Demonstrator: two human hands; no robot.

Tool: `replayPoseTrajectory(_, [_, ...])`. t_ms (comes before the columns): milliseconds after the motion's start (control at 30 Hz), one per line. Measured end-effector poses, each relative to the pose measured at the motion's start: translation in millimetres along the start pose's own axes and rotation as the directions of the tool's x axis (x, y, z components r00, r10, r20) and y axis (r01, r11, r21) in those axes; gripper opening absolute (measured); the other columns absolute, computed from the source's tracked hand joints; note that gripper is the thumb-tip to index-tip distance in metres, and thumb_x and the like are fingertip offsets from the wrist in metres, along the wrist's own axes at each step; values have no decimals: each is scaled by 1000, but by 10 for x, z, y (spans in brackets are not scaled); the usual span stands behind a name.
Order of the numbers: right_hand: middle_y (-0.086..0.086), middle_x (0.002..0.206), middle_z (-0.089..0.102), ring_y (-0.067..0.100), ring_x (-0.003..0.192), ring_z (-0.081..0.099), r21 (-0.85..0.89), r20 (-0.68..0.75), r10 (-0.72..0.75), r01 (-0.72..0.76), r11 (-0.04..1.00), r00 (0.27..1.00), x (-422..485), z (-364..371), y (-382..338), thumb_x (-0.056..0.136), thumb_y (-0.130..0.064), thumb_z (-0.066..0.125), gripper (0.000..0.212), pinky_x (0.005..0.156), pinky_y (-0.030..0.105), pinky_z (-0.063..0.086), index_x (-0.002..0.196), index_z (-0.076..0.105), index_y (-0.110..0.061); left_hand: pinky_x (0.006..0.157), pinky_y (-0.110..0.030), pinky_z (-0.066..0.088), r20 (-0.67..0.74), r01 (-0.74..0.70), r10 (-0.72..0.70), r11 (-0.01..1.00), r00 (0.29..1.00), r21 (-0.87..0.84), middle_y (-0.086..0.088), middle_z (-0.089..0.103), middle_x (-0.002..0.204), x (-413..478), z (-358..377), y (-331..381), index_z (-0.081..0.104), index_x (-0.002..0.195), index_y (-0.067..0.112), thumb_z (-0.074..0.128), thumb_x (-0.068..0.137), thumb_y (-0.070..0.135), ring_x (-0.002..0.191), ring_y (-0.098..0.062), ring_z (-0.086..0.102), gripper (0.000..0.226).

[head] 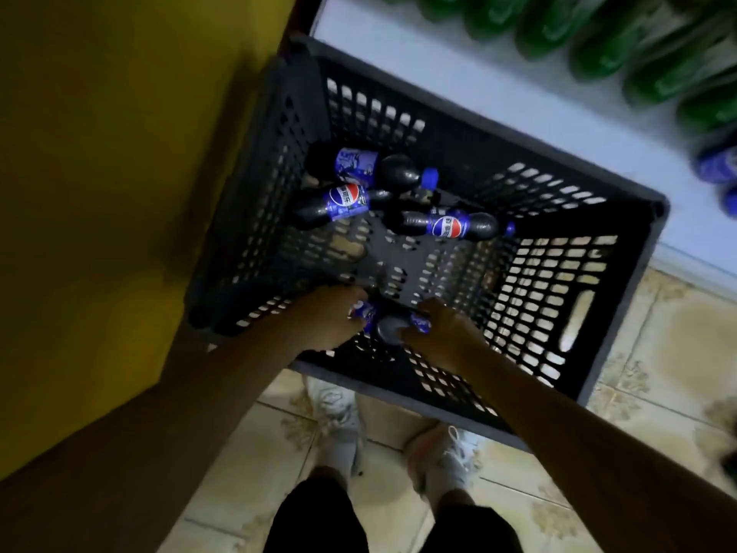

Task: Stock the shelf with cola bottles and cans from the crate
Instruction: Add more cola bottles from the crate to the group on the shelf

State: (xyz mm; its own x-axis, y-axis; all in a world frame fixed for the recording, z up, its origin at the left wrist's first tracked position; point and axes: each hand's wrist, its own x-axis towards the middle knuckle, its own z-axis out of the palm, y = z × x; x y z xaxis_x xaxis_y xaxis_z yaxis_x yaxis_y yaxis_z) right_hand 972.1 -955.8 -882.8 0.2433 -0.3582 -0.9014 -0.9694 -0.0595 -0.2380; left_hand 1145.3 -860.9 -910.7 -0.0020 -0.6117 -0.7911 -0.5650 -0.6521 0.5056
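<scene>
— Down by the near wall of the perforated grey plastic crate (498, 133), what's gripped?
— Left hand (331, 321) curls round a blue-labelled drink (361, 313), blurred. Right hand (442, 333) clamps a dark round-ended bottle (389, 329).
— Farther in?
— Three glossy cola bottles (347, 199) lie on their sides, far left.

Near the crate's (622, 309) six-o'clock wall, the left hand (331, 319) and right hand (444, 333) covered most of a blue-labelled cola bottle (389, 330). Whether one bottle or two lay under them, and how the fingers closed, was lost in blur. At one o'clock the green bottles (598, 45) were smeared and cut by the top edge. At three o'clock, blue-labelled bottles (718, 169) ran off the right edge. A dark shape (726, 453) at four o'clock was unidentifiable.
</scene>
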Motion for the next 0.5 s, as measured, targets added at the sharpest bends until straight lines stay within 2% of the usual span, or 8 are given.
replayPoseTrajectory(133, [9,134,56,31,123,53,147,75,-14,3,989,997,601,405,313,52,-74,73,109,101,42,45,139,41,-16,97,-39,43,65,-15,6,990,998,138,-11,54,130,532,343,-79,50,129,14,60,90,26,118,-30,52,42])
replayPoseTrajectory(167, [7,135,56,30,124,53,170,102,-46,29,985,994,736,523,405,49,-74,75,114,101,42,44,141,40,-17,97,-39,43,75,-21,10,989,997,144,-11,52,131,606,414,-106,49,130,14,61,90,25,118,-29,51,43])
replayPoseTrajectory(233, [3,140,51,28,129,48,119,120,-99,85,989,988,811,638,445,72,-49,79,91,103,32,40,146,36,-18,99,-38,41,86,-33,19,987,996,160,-10,48,131,676,507,-171,49,130,14,65,87,29,119,-28,48,47])
replayPoseTrajectory(300, [-2,127,58,20,121,55,158,159,-133,108,982,978,830,616,421,83,-29,73,60,92,19,42,136,46,-18,98,-38,42,77,-43,32,989,997,139,-8,49,128,642,501,-184,51,128,14,71,82,31,118,-26,49,52])
replayPoseTrajectory(367, [-16,82,66,-3,76,65,276,207,-164,104,956,964,794,478,368,87,-24,70,23,63,3,42,107,62,-16,96,-32,45,50,-46,46,999,998,-11,-4,54,124,524,374,-126,52,127,14,76,78,25,115,-21,53,55])
replayPoseTrajectory(400, [-16,60,62,-6,51,58,306,204,-135,68,950,970,703,349,299,86,-32,70,18,47,5,39,88,64,-15,94,-24,44,30,-43,45,996,999,-77,0,55,122,444,273,-95,51,129,14,79,76,23,115,-16,53,61])
replayPoseTrajectory(433, [-11,48,57,1,40,53,283,213,-94,30,959,973,592,207,248,82,-45,70,32,40,12,38,76,63,-15,90,-15,41,19,-58,59,995,998,-78,5,53,121,339,150,-48,49,132,15,82,72,25,113,-10,50,69])
replayPoseTrajectory(500, [-4,45,53,11,39,47,134,269,-10,-28,991,963,277,-110,182,77,-63,64,50,42,17,36,71,61,-14,93,-13,37,49,-122,117,985,992,120,5,51,128,86,-91,59,46,136,18,87,62,37,115,-8,46,86])
